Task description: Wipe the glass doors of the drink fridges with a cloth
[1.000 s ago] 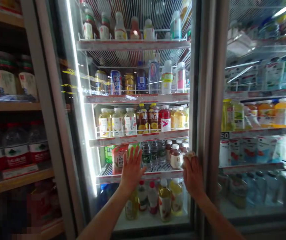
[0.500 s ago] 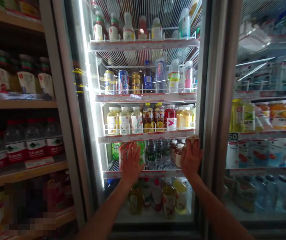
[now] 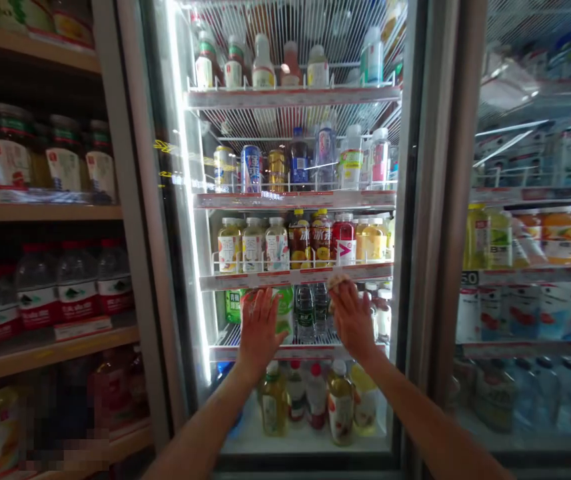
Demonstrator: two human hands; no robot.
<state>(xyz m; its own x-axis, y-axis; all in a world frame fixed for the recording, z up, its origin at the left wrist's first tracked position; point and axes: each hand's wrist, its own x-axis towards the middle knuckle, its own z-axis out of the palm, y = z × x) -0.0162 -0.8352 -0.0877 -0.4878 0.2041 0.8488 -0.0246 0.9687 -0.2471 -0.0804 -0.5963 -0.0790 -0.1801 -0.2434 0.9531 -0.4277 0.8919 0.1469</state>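
Observation:
A glass fridge door (image 3: 170,163) stands in front of me, shut, with faint yellow and white reflections on its left side. My left hand (image 3: 260,327) lies flat on the glass with its fingers stretched out, in front of green-labelled drinks (image 3: 285,310). My right hand (image 3: 356,325) presses a crumpled beige cloth (image 3: 338,283) against the pane, just below a shelf's front edge (image 3: 295,277). Behind that hand, on the far side of the glass, stand clear water bottles (image 3: 305,313) and small white-capped bottles (image 3: 383,313).
Several lit shelves inside hold bottles and cans (image 3: 250,168). A metal door frame (image 3: 440,200) runs down the right, with another drinks fridge (image 3: 530,273) beyond it. Wooden shelves (image 3: 40,212) with bottled drinks and red-capped water (image 3: 35,280) flank the left.
My right hand has slid left across the glass with the cloth, away from the right door frame. My left hand stays in about the same place. The view has shifted slightly.

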